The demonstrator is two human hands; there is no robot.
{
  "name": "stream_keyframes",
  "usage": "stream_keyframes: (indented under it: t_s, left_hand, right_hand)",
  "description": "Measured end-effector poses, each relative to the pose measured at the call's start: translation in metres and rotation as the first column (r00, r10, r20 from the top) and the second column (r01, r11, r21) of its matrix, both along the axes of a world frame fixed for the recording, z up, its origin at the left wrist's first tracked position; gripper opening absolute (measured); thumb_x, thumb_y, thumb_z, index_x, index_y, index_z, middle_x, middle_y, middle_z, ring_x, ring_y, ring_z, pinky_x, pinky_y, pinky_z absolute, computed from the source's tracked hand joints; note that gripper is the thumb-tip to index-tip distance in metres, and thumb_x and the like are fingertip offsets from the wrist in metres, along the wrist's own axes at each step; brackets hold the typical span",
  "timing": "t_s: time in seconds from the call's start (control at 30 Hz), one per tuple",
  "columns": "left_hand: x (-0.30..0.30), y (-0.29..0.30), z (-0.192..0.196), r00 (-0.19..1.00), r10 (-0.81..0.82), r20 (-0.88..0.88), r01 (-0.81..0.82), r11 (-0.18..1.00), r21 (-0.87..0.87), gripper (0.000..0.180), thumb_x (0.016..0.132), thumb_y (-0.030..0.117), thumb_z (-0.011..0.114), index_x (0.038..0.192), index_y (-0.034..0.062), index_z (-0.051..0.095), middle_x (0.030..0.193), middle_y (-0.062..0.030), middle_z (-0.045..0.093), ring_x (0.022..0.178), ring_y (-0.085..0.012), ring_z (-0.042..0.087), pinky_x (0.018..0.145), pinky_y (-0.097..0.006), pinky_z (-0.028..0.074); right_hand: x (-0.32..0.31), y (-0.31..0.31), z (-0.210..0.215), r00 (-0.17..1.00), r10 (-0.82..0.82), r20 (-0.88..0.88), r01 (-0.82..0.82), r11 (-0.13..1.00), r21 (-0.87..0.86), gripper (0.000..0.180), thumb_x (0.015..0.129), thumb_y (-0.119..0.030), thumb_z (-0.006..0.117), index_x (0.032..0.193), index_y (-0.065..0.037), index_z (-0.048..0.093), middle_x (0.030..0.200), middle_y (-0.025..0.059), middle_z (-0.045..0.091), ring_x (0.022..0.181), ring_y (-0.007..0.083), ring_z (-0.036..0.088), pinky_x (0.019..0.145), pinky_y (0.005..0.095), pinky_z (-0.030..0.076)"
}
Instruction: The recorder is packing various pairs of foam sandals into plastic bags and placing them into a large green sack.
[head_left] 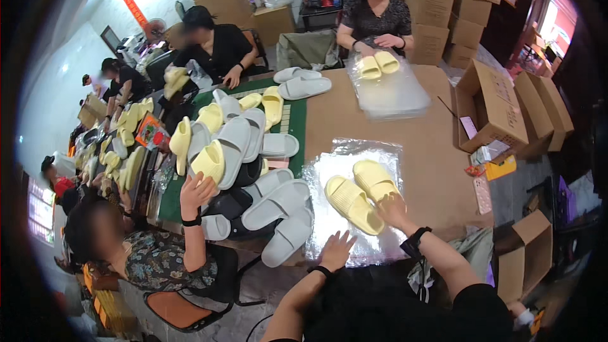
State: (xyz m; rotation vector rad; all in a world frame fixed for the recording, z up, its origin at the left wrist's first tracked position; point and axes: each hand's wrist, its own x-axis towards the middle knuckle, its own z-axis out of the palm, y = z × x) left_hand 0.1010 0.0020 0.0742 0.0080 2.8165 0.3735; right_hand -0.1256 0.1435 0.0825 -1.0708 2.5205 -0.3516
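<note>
A pair of yellow slippers point(349, 204) lies side by side on a stack of clear plastic bags point(326, 235) in front of me. My right hand point(394, 211) is at the heel of the right-hand slipper point(375, 179), its fingers closed over that end. To the left, my left hand point(337, 251) rests flat near the front edge of the bags, fingers spread and holding nothing. It is apart from both slippers. The underside of the right hand's grip is hidden.
A pile of grey, yellow and black slippers point(275, 206) covers the table's left side, where a co-worker's hand point(197, 193) reaches in. Across the brown tabletop point(437, 155), another person handles yellow slippers point(378, 64) over plastic bags. Open cardboard boxes point(491, 107) stand at right.
</note>
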Motion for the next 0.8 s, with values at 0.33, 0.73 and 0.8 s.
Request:
stream_keyframes:
  t_s: [0.33,0.73,0.8]
  left_hand:
    - [0.011,-0.004,-0.037,0.973,0.212,-0.095,-0.224,0.964,-0.143,0.041,0.085,0.013,0.042,0.126,0.0142,0.046,0.129,-0.0142,0.042,0.112,-0.0333,0.043,0.09,-0.042,0.038]
    - [-0.036,-0.033,0.01,0.905,0.257,-0.339,-0.168,0.948,0.272,0.026,0.082,0.013,0.049,0.107,0.0086,0.055,0.099,-0.0108,0.059,0.098,-0.0278,0.052,0.086,-0.041,0.036]
    - [-0.044,-0.031,0.011,0.889,0.268,-0.371,-0.182,0.951,0.251,0.025,0.083,0.013,0.049,0.106,0.0083,0.055,0.097,-0.0109,0.06,0.098,-0.0291,0.053,0.087,-0.042,0.036]
  right_hand:
    - [0.008,-0.065,0.011,0.988,0.013,0.157,0.007,0.991,-0.131,0.044,0.069,-0.032,0.061,0.106,-0.008,0.057,0.122,0.0298,0.042,0.119,0.0436,0.033,0.096,0.0519,0.027]
    - [0.056,0.096,0.104,0.138,0.063,0.988,0.087,0.993,-0.076,0.032,0.083,-0.004,0.054,0.115,-0.002,0.057,0.102,0.0027,0.062,0.09,0.0092,0.056,0.079,0.0242,0.046]
    - [0.077,0.089,0.108,0.215,0.031,0.976,0.068,0.997,-0.046,0.032,0.083,-0.004,0.053,0.114,-0.002,0.057,0.101,0.003,0.062,0.09,0.0093,0.056,0.079,0.024,0.045]
